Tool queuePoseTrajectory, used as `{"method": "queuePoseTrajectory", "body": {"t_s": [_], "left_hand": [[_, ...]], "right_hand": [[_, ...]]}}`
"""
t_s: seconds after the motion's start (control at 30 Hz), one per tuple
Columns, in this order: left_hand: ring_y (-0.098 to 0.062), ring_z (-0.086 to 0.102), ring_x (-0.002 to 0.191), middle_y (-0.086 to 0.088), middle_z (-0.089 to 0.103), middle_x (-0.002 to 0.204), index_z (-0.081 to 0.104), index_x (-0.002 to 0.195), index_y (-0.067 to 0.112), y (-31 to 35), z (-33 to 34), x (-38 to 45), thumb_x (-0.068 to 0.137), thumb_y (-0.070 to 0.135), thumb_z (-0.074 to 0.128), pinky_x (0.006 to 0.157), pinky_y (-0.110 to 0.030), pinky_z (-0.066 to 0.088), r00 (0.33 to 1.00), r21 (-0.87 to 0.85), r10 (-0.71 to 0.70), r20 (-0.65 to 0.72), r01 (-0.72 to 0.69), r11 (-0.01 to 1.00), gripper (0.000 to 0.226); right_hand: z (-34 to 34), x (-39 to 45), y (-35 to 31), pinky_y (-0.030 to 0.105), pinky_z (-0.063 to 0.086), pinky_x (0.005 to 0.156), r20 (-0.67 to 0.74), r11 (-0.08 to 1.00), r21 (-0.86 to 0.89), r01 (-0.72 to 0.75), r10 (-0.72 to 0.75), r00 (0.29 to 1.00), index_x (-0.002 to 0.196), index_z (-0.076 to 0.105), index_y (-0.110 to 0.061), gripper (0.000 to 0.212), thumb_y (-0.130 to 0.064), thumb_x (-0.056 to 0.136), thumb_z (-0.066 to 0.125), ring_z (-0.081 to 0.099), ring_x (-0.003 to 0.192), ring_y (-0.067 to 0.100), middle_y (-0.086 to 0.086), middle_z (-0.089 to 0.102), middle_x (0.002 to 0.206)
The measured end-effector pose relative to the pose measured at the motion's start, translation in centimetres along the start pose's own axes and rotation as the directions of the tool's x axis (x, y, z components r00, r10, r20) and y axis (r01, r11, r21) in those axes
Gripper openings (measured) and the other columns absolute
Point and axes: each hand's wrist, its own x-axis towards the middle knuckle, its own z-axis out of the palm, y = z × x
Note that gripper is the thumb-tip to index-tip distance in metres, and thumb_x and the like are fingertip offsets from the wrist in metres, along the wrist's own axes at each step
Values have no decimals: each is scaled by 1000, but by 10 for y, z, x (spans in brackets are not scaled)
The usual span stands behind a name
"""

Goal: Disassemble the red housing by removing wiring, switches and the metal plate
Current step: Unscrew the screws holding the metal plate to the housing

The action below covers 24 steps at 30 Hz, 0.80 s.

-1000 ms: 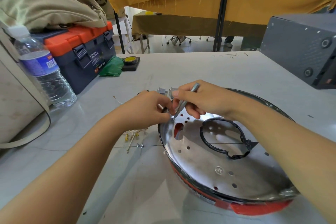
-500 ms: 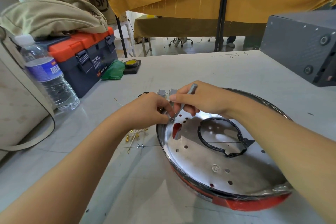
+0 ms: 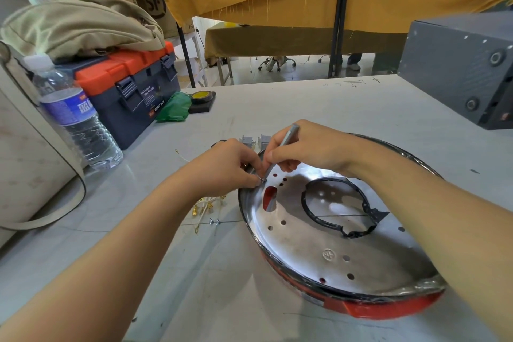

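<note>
At the plate (image 3: pixel 319 247) rim, screwdriver (image 3: pixel 280 150) tilts tip-down.

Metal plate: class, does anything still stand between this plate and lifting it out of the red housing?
Yes. A fastener at the metal plate's near-left rim still sits there; the right hand holds a screwdriver on it while the left hand pinches beside it. A loose black ring also lies on the plate.

Housing (image 3: pixel 388 305) is set on table (image 3: pixel 277 108) at near right, metal plate (image 3: pixel 319 244) seated in it. Loose wiring (image 3: pixel 205 207) is found just left of it, two switches (image 3: pixel 255 141) behind (hands over far-left rim). Toolbox (image 3: pixel 133 86) and bottle (image 3: pixel 75 116) are placed far left.
</note>
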Motion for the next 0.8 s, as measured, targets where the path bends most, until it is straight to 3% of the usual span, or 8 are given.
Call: {"method": "queuePoseTrajectory", "body": {"t_s": [0.2, 0.33, 0.5, 0.63, 0.73, 0.8], "left_hand": [[-16, 55, 70, -4, 65, 81, 73, 81, 26, 1, 2, 1, 79, 24, 72, 62, -29, 47, 1000, 9, -6, -26, 6, 1000, 3], [-14, 50, 66, -4, 64, 78, 70, 77, 24, 0, 4, 1, 80, 25, 71, 61, -26, 42, 999, 0, 6, -40, -6, 1000, 4], [-10, 44, 58, 7, 53, 66, 64, 70, 30, -1, 4, -2, 82, 29, 70, 53, -22, 35, 999, 4, 35, -36, -35, 999, 13], [-11, 62, 81, 7, 65, 88, 68, 81, 27, -6, 4, -2, 83, 28, 67, 74, -31, 52, 997, -80, 51, -60, -55, 995, 2], [5, 59, 96, 16, 63, 110, 68, 78, 24, -11, 3, -5, 84, 20, 66, 86, -24, 47, 996, -310, 17, -90, -44, 950, 8], [3, 60, 101, 16, 63, 117, 68, 76, 21, -16, 1, -9, 84, 15, 65, 90, -24, 45, 989, -447, -14, -150, -55, 893, 11]], "right_hand": [[3, -1, 0, 10, 43, 55, -7, 999, 12, 39, -39, 999, 63, 69, -19, 39, -28, 98, 53, 50, 54, -1, -13, 63, 56], [3, 1, 1, 11, 44, 58, -47, 999, -29, 21, -22, 999, 62, 70, -21, 45, -39, 97, 50, 51, 60, 7, -6, 61, 60], [3, 1, -1, 10, 42, 54, -111, 1000, -8, 29, -30, 993, 64, 70, -15, 51, -43, 98, 45, 47, 53, 1, -9, 54, 52], [1, 1, -3, 18, 39, 62, -224, 1000, -7, 26, -27, 974, 63, 69, -15, 56, -51, 97, 41, 46, 49, -2, -12, 51, 48], [1, 1, -5, 24, 39, 64, -315, 997, 45, 67, -49, 948, 60, 67, -16, 59, -51, 97, 39, 46, 50, 1, 1, 54, 56], [0, 1, -6, 25, 39, 64, -364, 994, 62, 92, -64, 929, 59, 67, -17, 60, -51, 98, 37, 46, 50, 4, 4, 54, 57]]}}
